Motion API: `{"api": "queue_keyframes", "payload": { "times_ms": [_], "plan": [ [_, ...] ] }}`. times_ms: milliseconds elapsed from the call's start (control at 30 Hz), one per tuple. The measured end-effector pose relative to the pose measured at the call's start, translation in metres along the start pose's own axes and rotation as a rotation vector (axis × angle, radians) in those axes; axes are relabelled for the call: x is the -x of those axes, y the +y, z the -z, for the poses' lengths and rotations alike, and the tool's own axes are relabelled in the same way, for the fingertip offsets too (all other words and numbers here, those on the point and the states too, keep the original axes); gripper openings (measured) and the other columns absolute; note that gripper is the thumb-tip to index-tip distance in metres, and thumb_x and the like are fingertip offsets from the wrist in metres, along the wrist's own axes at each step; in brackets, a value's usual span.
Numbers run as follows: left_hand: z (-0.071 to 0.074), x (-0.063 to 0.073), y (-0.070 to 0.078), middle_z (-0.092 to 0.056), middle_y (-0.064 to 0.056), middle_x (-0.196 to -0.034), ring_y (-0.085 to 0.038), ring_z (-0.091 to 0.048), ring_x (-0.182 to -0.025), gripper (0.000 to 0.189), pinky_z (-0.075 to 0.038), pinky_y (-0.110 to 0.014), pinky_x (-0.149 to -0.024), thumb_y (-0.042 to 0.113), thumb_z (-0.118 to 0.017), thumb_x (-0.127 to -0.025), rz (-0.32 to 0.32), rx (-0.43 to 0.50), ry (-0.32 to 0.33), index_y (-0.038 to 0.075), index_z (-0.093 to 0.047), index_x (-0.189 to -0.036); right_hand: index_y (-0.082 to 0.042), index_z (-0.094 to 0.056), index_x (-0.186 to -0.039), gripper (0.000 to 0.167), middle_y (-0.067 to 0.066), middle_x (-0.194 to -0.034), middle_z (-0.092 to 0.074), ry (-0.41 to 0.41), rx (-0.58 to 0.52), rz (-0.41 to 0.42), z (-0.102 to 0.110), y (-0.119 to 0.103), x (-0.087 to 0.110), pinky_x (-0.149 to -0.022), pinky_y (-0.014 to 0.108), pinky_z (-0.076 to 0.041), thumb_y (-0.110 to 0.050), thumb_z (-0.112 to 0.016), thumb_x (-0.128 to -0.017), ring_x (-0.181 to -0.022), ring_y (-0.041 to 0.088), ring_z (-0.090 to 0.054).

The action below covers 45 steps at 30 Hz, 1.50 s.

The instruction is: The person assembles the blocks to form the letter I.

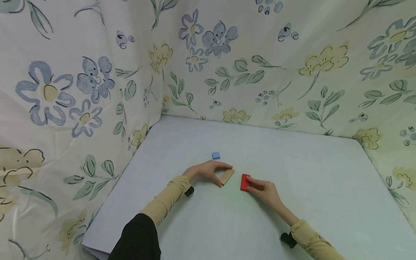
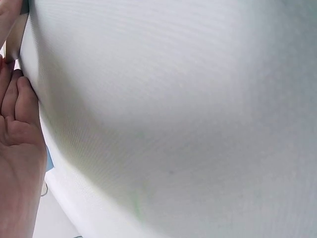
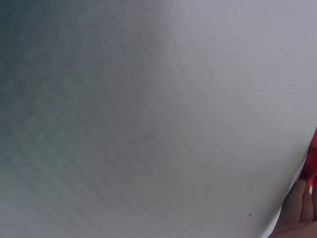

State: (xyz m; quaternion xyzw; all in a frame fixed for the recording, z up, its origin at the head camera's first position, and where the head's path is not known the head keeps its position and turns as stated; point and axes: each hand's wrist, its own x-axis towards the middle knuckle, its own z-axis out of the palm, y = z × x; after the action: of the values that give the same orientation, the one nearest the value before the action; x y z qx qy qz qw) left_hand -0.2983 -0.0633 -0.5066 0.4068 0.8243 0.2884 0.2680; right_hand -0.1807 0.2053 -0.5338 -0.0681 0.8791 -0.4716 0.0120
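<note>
My left hand (image 1: 208, 170) spans a flat, light wooden block (image 1: 227, 177), with the thumb at its near end and a finger at its far end. The block lies slanted on the white table; part of it shows past the fingers in the left wrist view. Just to its right, a red rectangular block (image 1: 245, 182) is pinched along its right side by the thumb and fingers of my right hand (image 1: 266, 191). A small gap separates the two blocks. In the right wrist view, only an edge of the red block (image 3: 311, 161) shows beside the fingertips.
A small blue block (image 1: 216, 155) sits beyond the left hand on the white table (image 1: 292, 162). Flowered cloth (image 1: 253, 79) hangs along the back and sides of the table. Black wrist cameras (image 1: 288, 239) ride under both forearms, close over the surface.
</note>
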Motion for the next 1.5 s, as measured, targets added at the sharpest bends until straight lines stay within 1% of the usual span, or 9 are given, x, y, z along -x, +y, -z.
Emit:
{"api": "queue_keyframes", "payload": {
  "times_ms": [200,467,567,767,967,1100,1233,1400,1500],
  "plan": [
    [0.0024,0.0002,-0.0001,-0.037,0.006,-0.152,-0.013,-0.032,-0.141,0.086,-0.028,-0.033,-0.116,0.025,-0.082,-0.074,-0.010,0.006,-0.013,0.019,-0.037,-0.146,-0.017,-0.066,-0.122,0.042,0.006,-0.124,-0.064,-0.001,0.008,0.011,0.0012,0.0003,-0.0011,-0.093,0.023,-0.048,-0.021,-0.074,-0.082,-0.121,0.025,-0.057],
    [0.0032,-0.0027,-0.0053,-0.031,0.009,-0.154,-0.009,-0.026,-0.143,0.091,-0.024,-0.033,-0.118,0.027,-0.082,-0.073,0.003,0.027,-0.043,0.022,-0.031,-0.149,-0.014,-0.067,-0.120,0.040,0.009,-0.121,-0.066,0.017,0.012,0.024,0.0010,0.0017,0.0003,-0.090,0.022,-0.049,-0.021,-0.074,-0.082,-0.118,0.029,-0.058],
    [0.0047,-0.0034,-0.0063,-0.030,0.009,-0.155,-0.009,-0.024,-0.144,0.090,-0.024,-0.032,-0.118,0.025,-0.081,-0.075,-0.002,0.035,-0.065,0.023,-0.030,-0.149,-0.015,-0.067,-0.120,0.040,0.009,-0.121,-0.066,0.021,0.012,0.020,0.0005,0.0020,0.0008,-0.091,0.024,-0.049,-0.023,-0.074,-0.082,-0.118,0.029,-0.058],
    [0.0078,-0.0016,-0.0046,-0.027,0.006,-0.156,-0.011,-0.021,-0.145,0.089,-0.022,-0.032,-0.119,0.016,-0.078,-0.078,-0.034,0.079,-0.101,0.018,-0.027,-0.151,-0.014,-0.067,-0.120,0.040,0.010,-0.122,-0.065,0.020,0.008,0.011,0.0001,0.0007,0.0016,-0.090,0.025,-0.050,-0.022,-0.075,-0.081,-0.117,0.029,-0.059],
    [0.0090,-0.0010,-0.0033,-0.027,0.003,-0.157,-0.012,-0.021,-0.145,0.082,-0.023,-0.028,-0.118,0.010,-0.073,-0.083,-0.065,0.085,-0.099,0.013,-0.027,-0.150,-0.015,-0.066,-0.121,0.041,0.007,-0.123,-0.065,0.009,-0.022,0.001,0.0017,-0.0013,0.0022,-0.092,0.020,-0.047,-0.022,-0.075,-0.081,-0.121,0.027,-0.057],
    [0.0080,-0.0011,-0.0032,-0.028,0.005,-0.156,-0.010,-0.022,-0.145,0.081,-0.024,-0.027,-0.118,0.010,-0.073,-0.082,-0.049,0.107,-0.094,0.014,-0.029,-0.150,-0.016,-0.066,-0.121,0.041,0.005,-0.123,-0.065,0.006,-0.037,0.002,0.0022,-0.0019,0.0021,-0.094,0.018,-0.044,-0.022,-0.074,-0.082,-0.123,0.024,-0.055],
    [0.0067,-0.0024,-0.0054,-0.031,0.007,-0.155,-0.008,-0.024,-0.144,0.082,-0.024,-0.026,-0.117,0.010,-0.075,-0.080,-0.030,0.142,-0.082,0.018,-0.031,-0.149,-0.016,-0.066,-0.121,0.041,0.005,-0.122,-0.065,0.012,-0.031,0.006,0.0021,-0.0020,0.0019,-0.094,0.019,-0.045,-0.022,-0.075,-0.082,-0.123,0.023,-0.055],
    [0.0042,-0.0011,-0.0048,-0.033,0.006,-0.154,-0.007,-0.025,-0.143,0.081,-0.025,-0.026,-0.117,0.009,-0.076,-0.080,-0.032,0.163,-0.061,0.016,-0.033,-0.148,-0.016,-0.066,-0.121,0.041,0.005,-0.123,-0.065,0.010,-0.032,-0.003,0.0017,-0.0021,0.0022,-0.095,0.022,-0.046,-0.022,-0.074,-0.082,-0.123,0.024,-0.055],
    [0.0027,-0.0001,-0.0034,-0.034,0.006,-0.153,-0.008,-0.026,-0.143,0.080,-0.025,-0.026,-0.117,0.009,-0.076,-0.080,-0.031,0.154,-0.048,0.016,-0.035,-0.147,-0.016,-0.066,-0.121,0.041,0.005,-0.123,-0.065,0.011,-0.033,-0.008,0.0015,-0.0023,0.0025,-0.094,0.022,-0.046,-0.023,-0.074,-0.082,-0.123,0.024,-0.055]
  ]
}}
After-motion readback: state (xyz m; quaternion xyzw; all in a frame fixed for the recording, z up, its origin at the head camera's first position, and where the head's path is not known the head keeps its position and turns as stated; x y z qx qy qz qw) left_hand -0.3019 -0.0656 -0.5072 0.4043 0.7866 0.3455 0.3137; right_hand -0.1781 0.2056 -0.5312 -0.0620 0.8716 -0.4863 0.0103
